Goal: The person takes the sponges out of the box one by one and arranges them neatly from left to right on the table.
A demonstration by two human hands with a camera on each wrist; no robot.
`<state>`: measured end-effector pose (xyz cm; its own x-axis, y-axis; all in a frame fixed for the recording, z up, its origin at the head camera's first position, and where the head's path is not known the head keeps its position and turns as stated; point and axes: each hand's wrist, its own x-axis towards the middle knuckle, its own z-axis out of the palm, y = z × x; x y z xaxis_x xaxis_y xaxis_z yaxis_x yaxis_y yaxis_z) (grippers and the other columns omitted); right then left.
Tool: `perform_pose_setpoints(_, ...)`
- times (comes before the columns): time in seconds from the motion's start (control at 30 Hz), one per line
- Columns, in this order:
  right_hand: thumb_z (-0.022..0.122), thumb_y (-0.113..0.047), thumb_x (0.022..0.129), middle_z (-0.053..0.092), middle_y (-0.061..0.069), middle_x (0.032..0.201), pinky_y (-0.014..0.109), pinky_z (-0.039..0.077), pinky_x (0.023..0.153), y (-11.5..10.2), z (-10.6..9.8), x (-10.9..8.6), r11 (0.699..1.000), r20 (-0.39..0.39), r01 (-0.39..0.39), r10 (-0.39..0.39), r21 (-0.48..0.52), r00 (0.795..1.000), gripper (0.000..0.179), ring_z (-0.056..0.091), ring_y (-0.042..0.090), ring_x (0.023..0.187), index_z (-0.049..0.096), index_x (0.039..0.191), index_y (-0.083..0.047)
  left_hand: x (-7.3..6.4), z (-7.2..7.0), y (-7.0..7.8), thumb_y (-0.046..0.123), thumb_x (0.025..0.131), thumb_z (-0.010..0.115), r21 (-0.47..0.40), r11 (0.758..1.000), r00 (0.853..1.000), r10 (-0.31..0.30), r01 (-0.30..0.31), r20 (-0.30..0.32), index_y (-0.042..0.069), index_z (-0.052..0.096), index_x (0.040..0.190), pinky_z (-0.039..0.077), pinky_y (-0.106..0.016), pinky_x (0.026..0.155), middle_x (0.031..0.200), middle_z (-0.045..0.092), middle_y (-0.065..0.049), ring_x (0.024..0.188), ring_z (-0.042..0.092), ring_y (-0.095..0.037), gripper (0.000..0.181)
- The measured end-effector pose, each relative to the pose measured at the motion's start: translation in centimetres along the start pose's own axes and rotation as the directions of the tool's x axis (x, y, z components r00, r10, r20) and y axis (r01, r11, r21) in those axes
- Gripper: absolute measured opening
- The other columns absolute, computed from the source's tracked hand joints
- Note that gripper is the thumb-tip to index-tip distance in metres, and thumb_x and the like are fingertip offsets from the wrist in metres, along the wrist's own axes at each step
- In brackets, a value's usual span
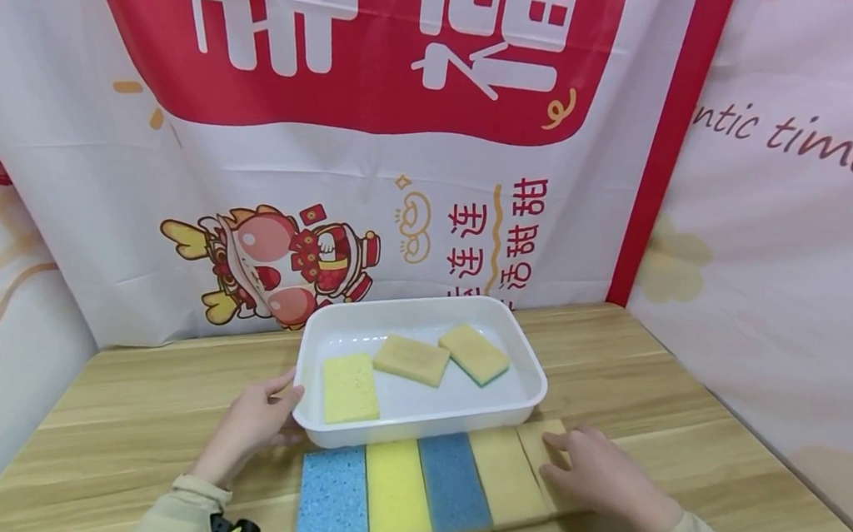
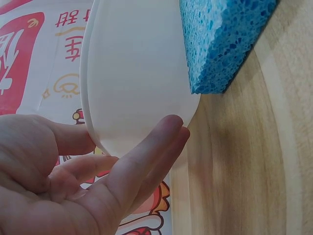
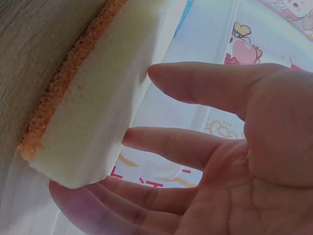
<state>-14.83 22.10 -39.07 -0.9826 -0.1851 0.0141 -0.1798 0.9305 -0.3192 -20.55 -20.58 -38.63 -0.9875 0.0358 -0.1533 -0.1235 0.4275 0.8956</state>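
Observation:
My left hand (image 1: 261, 408) is at the left end of a white plastic tub (image 1: 424, 426). In the left wrist view its fingers lie nearly straight along the tub's outer wall, with the thumb by the rim. My right hand (image 1: 601, 473) rests its fingertips on the rightmost sponge (image 1: 550, 457) of a row in front of the tub. The right wrist view shows that sponge as pale foam with an orange scouring layer (image 3: 68, 83) underneath. Its thumb and index tips touch the top; other fingers are by the sponge's end.
The row also has a speckled blue sponge (image 1: 331, 503), a yellow one (image 1: 397, 494), a dark blue one (image 1: 455, 485) and a beige one (image 1: 507, 477). Inside the tub lie a yellow sponge (image 1: 349, 389) and two beige ones. A printed cloth (image 1: 116, 240) hangs behind the wooden table (image 1: 73, 461).

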Motion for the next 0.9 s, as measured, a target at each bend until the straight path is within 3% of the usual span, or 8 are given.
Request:
perform_pose_setpoints(0.63,0.074,-0.026,0.082,0.064,0.023,0.11,0.055,0.054,0.075,-0.05,0.17,-0.27,1.0,0.006,-0.014,0.014,-0.012,1.0,0.044,0.06,0.03,0.092,0.07,0.118,-0.001,-0.13,0.13,-0.21,0.024,0.105,0.05,0.007,1.0,1.0,0.016,-0.016,0.009,0.003,0.028,0.153,0.06,-0.038,0.071,0.131,0.046,-0.04,0.088,0.067,-0.025,0.057)
perform_pose_setpoints(0.8,0.074,-0.024,0.082,0.065,0.021,0.108,0.047,0.053,0.066,0.02,0.16,-0.19,1.0,0.016,-0.014,0.014,0.023,1.0,0.044,0.055,0.025,0.083,0.07,0.118,0.0,-0.06,0.12,-0.21,0.028,0.105,0.05,0.009,1.0,1.0,0.013,-0.014,0.012,0.003,0.027,0.153,0.06,-0.037,0.071,0.127,0.05,-0.039,0.086,0.067,-0.025,0.059)
perform_pose_setpoints(0.9,0.074,-0.023,0.081,0.066,0.02,0.107,0.048,0.053,0.067,0.03,0.1,0.0,1.0,0.008,-0.007,0.007,0.026,1.0,0.043,0.056,0.024,0.083,0.07,0.117,0.0,-0.03,0.03,-0.21,0.027,0.105,0.051,0.015,1.0,1.0,0.02,-0.02,0.009,0.004,0.028,0.153,0.061,-0.037,0.07,0.125,0.052,-0.038,0.085,0.067,-0.025,0.058)
